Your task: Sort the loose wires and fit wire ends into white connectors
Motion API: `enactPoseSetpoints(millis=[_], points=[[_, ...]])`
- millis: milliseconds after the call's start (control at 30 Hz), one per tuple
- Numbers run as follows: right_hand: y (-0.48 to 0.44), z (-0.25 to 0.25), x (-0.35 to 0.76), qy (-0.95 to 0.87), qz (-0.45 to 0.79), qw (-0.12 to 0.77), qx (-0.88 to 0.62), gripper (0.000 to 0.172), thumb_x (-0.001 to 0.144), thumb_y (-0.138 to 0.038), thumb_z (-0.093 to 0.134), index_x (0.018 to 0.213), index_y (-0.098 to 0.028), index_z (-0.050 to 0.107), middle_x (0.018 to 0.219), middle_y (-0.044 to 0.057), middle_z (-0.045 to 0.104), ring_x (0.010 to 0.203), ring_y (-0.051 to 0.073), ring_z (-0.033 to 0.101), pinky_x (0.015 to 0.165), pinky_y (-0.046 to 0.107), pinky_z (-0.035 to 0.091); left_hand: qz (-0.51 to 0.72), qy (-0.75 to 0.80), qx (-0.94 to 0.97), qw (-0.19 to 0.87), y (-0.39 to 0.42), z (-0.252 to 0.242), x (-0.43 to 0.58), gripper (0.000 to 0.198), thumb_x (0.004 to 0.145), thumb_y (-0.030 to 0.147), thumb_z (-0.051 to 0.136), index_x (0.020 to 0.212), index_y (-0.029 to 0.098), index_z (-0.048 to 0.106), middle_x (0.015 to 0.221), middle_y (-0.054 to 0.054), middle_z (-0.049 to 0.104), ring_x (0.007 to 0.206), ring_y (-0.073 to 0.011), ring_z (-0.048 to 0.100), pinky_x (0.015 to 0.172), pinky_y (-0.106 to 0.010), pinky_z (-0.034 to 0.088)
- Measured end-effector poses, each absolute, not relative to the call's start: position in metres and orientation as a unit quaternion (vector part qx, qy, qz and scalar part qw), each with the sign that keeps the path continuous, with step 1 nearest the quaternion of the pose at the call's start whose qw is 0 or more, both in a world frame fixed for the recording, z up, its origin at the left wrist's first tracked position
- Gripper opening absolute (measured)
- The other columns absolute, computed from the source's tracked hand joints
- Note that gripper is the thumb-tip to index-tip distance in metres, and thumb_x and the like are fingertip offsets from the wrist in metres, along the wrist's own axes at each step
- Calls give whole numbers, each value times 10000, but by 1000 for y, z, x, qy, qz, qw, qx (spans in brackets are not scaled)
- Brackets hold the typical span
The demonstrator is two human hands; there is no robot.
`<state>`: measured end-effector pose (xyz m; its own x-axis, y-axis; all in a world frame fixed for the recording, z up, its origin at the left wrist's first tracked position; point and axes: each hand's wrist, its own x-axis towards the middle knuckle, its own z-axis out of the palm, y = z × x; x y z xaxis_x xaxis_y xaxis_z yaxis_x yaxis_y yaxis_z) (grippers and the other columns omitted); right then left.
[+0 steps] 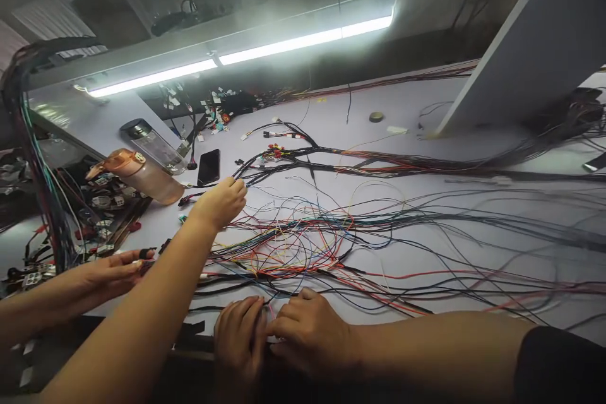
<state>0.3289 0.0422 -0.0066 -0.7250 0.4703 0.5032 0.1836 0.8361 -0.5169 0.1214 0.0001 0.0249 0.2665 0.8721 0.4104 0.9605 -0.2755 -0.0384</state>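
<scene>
At table (426, 107) edge, left hand (239, 336) and right hand (310, 330), grips pinched on loose wires (303, 246) (co-worker's hand (221, 202) beyond); bundled harness (331, 167) formed, most strands unsorted.

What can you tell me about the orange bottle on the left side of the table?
The orange bottle is see-through tinted plastic by the look of it, with a matching orange lid and spout pointing left. It lies on its side on the white table, tilted slightly, next to a clear bottle behind it, which it seems to touch. A black phone lies to its right. No hand touches it; the nearest hand reaches into wires beside it.
</scene>
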Motion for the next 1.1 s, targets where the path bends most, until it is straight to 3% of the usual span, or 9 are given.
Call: enactPoseSetpoints(millis=[100,367,567,933,1100], points=[[42,-6,330,-904,216,319,-183,181,869,-386,536,955,-227,543,757,-30,622,680,124,486,627,317,190,-217,-621,-739,146,-30,-3,142,337,819,214,576,1146,287,611,1037,-43,676,986,-203,596,870,-370,458],[43,-5,326,-903,195,333,-189,196,862,-415,540,883,-220,531,715,-47,613,620,111,481,595,321,194,-277,-636,-708,131,-31,-11,148,267,876,254,509,1123,320,583,1009,-27,673,948,-212,615,906,-403,434],[43,-13,321,-906,167,343,-181,225,878,-449,510,883,-224,503,684,-55,597,589,108,471,582,318,191,-236,-602,-749,143,-35,-14,138,241,887,203,548,1122,185,597,1058,-93,668,985,-206,610,940,-372,411],[44,-32,310,-896,129,385,-181,292,864,-525,517,867,-236,474,656,-76,596,567,105,477,559,320,162,-179,-540,-798,198,-30,-27,110,242,892,253,514,1104,179,604,996,-84,697,907,-200,640,848,-349,450],[47,-29,310,-907,132,361,-170,338,864,-571,499,870,-234,470,632,-78,595,540,102,478,538,319,145,-140,-526,-817,192,-30,-36,95,269,866,235,504,1112,221,612,1010,-71,709,901,-208,656,805,-360,488]])
